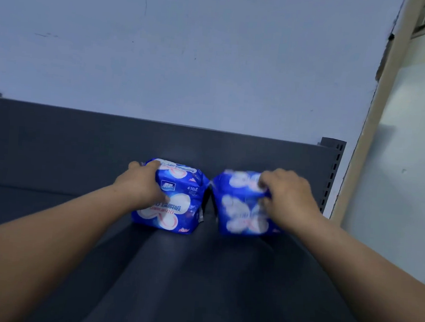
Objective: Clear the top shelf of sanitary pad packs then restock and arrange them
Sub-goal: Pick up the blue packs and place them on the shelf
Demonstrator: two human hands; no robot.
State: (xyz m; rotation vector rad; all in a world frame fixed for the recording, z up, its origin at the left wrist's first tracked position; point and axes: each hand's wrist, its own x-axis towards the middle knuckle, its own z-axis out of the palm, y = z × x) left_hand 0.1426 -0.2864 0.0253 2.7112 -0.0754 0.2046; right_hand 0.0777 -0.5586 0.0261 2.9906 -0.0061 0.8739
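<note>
Two blue sanitary pad packs with white and pink print stand side by side on the dark grey top shelf (197,285), near its back panel. My left hand (142,183) grips the left pack (175,203) over its top left corner, thumb on the front. My right hand (289,196) grips the right pack (241,208) at its upper right side. The right pack is blurred. A narrow gap separates the two packs.
The shelf's dark back panel (81,146) runs behind the packs, with a perforated upright post (331,174) at the right end. A pale wall (188,58) rises above. A beige door frame (375,122) stands at the right.
</note>
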